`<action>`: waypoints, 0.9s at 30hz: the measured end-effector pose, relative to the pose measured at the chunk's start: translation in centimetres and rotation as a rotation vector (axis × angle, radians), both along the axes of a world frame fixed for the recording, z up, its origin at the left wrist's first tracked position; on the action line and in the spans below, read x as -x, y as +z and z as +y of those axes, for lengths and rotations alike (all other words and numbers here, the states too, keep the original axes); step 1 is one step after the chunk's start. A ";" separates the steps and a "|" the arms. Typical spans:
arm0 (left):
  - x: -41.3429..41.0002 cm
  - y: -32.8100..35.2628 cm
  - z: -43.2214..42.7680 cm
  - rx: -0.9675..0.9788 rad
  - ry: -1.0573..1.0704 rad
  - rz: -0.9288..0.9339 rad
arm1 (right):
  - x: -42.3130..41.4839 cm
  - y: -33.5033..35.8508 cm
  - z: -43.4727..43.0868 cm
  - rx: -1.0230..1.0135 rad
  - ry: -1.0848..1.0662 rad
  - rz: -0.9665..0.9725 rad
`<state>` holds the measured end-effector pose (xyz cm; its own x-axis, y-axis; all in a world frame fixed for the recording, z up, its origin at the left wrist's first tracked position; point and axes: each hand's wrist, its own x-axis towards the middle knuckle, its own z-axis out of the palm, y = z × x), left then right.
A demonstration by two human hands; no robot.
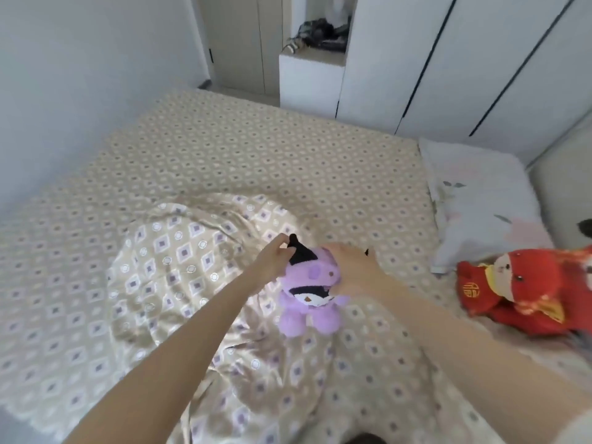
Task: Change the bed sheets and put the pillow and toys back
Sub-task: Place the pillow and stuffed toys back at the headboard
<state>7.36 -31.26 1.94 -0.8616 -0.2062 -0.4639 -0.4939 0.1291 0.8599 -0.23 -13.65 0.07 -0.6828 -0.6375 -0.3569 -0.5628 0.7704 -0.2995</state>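
Observation:
A small purple plush toy (309, 299) with black ears stands on the rumpled beige patterned quilt (179, 283) near the middle of the bed. My left hand (272, 262) pinches its left black ear. My right hand (354, 270) grips the other side of its head, covering the second ear. The beige patterned sheet (256, 149) is spread flat over the mattress. A white floral pillow (483, 200) lies at the right edge of the bed. A red plush doll (519, 291) lies below the pillow, at the far right.
A white wall runs along the bed's left side. White wardrobe doors (480, 59) stand behind the bed on the right. A low white cabinet (310, 78) with dark clothing on top sits at the back, beside a door.

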 end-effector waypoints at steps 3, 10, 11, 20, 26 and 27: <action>2.3 1.6 2.9 -0.014 -0.108 0.031 | 0.6 1.0 3.9 0.010 -0.056 -0.032; 8.8 3.4 12.5 0.017 -0.257 0.098 | 3.2 2.7 13.8 0.081 -0.356 0.031; 9.5 3.6 13.9 0.025 -0.267 0.122 | 3.5 2.8 15.2 0.081 -0.416 0.038; 14.8 3.6 23.2 0.019 -0.418 0.076 | 5.4 2.0 30.0 0.284 -1.068 -0.074; 17.2 2.2 27.7 -0.018 -0.442 0.023 | 7.1 -1.5 34.1 0.374 -1.363 -0.094; 17.7 1.8 28.0 -0.024 -0.436 0.013 | 7.8 -2.2 34.1 0.361 -1.374 -0.092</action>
